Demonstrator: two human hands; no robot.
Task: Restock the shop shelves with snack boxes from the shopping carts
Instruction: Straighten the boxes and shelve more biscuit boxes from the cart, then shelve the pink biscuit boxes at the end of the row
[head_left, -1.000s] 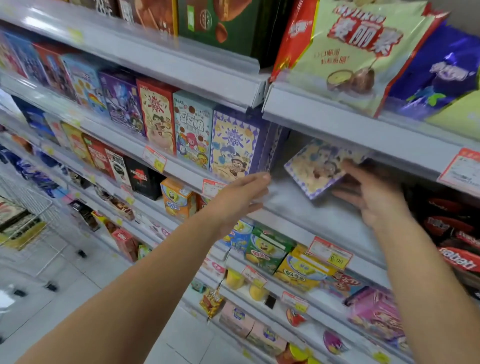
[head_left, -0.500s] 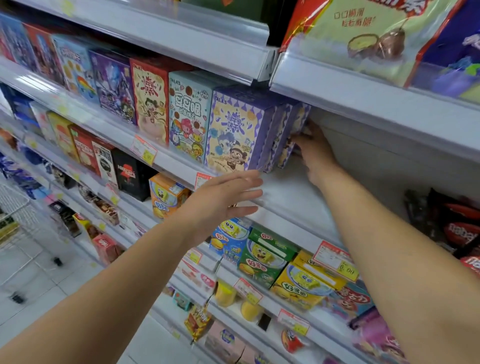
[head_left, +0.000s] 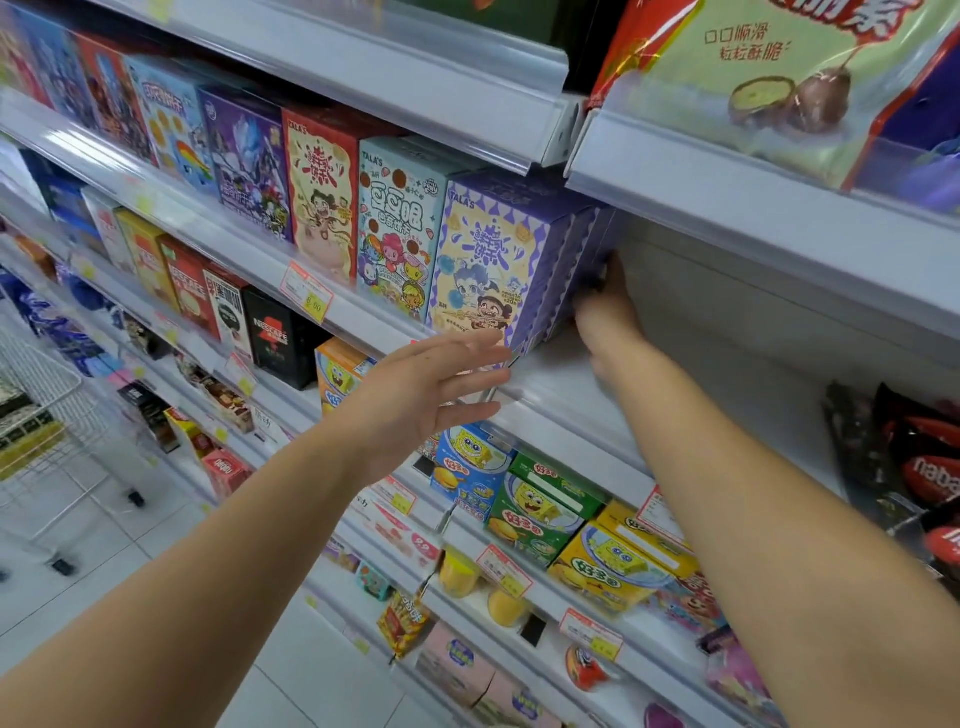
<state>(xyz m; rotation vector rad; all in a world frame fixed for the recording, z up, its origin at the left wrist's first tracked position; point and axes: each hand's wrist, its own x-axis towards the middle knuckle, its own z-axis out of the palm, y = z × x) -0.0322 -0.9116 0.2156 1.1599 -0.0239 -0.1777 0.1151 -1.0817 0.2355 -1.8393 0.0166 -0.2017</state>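
The purple snack box (head_left: 597, 244) now stands upright at the right end of its row on the shelf (head_left: 582, 384), flush against the other purple boxes (head_left: 483, 260); half a second ago it still slanted out from them, and a second ago it was held loose in the open bay further right. The right hand (head_left: 605, 309) reaches deep under the upper shelf and rests against the box's outer side; its fingers stretch up along the card rather than wrapping round it, and its palm side is hidden from view. It sits lower on the box than it did half a second ago. The left hand (head_left: 426, 387) hovers at the shelf's front edge with fingers straight and slightly spread, holding nothing; it is just below the front face of the foremost purple box, much where it was before.

Left of the purple row stand a teal box (head_left: 400, 223) and then a red box (head_left: 319, 182), both upright and touching their neighbours; a price tag (head_left: 306, 297) hangs on the rail below them. One shelf down sit SpongeBob boxes (head_left: 470, 467) in blue, green and yellow; dark packets (head_left: 883, 457) lie to the far right. A green bag (head_left: 779, 78) leans on the shelf above; a wire shopping cart (head_left: 47, 410) stands on the tiled floor at the far left.
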